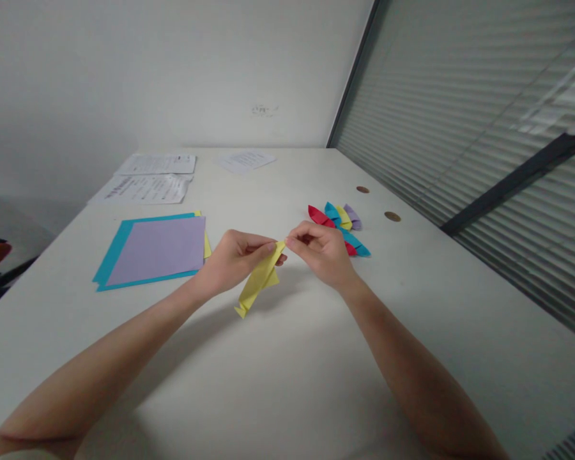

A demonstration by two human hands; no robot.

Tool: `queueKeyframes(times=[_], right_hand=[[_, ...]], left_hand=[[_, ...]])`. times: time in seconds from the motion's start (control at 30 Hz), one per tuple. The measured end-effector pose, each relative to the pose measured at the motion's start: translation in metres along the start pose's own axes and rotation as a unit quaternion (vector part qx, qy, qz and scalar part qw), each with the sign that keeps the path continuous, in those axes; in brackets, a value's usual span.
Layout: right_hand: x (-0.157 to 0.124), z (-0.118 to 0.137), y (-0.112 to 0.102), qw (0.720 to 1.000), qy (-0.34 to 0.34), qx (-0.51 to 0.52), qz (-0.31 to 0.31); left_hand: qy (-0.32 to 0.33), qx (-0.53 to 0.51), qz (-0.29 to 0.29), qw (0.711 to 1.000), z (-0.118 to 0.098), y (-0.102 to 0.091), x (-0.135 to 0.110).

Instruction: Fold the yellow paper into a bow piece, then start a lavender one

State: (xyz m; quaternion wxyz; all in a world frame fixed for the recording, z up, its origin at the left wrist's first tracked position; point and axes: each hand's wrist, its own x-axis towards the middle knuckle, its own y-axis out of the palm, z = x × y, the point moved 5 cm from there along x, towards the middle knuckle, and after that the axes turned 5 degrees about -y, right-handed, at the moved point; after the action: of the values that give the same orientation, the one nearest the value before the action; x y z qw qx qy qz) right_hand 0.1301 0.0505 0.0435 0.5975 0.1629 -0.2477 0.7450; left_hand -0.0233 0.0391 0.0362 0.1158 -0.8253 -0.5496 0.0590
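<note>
A strip of folded yellow paper [257,279] hangs at a slant above the table, between my two hands. My left hand [237,259] is closed on its upper part, thumb on the near side. At the top tip, my right hand [320,250] pinches the paper between thumb and fingers. The lower end of the strip hangs free, with a small folded point at the bottom and a flap sticking out to the right. Just beyond my right hand lie several folded paper pieces [333,215] in red, blue, yellow and purple, partly hidden by that hand.
On the left of the white table [287,383] lies a stack of coloured sheets [158,249], purple on top, blue and yellow beneath. Printed papers [148,185] lie at the far left, another sheet [246,160] at the back. Window blinds [460,128] border the right side.
</note>
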Motion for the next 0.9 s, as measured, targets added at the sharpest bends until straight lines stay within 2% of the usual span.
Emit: queueKeyframes(times=[0.13,0.3,0.4,0.5,0.6,0.77,0.9], right_hand=[[-0.002,-0.012,0.005,0.997,0.057,0.056,-0.022],[-0.004,-0.018,0.012,0.993,0.1,0.065,0.025],[-0.004,-0.018,0.011,0.99,0.109,0.084,0.03],[-0.003,-0.019,0.01,0.985,0.126,0.114,0.016],[-0.004,-0.019,0.011,0.983,0.138,0.123,0.017],[-0.005,-0.019,0.013,0.985,0.134,0.105,0.024],[-0.007,-0.022,0.014,0.989,0.116,0.09,0.03]], left_hand=[[0.043,0.071,-0.048,0.995,0.0,-0.004,0.001],[0.075,0.121,-0.082,0.986,-0.003,-0.005,-0.001],[0.068,0.079,-0.054,0.993,0.0,-0.002,0.002],[0.044,-0.012,-0.002,0.999,0.003,0.001,0.005],[0.027,-0.069,0.019,0.997,0.004,0.002,0.007],[0.028,-0.059,0.026,0.998,0.006,0.003,0.007],[0.041,0.005,0.008,0.999,0.005,0.001,0.006]])
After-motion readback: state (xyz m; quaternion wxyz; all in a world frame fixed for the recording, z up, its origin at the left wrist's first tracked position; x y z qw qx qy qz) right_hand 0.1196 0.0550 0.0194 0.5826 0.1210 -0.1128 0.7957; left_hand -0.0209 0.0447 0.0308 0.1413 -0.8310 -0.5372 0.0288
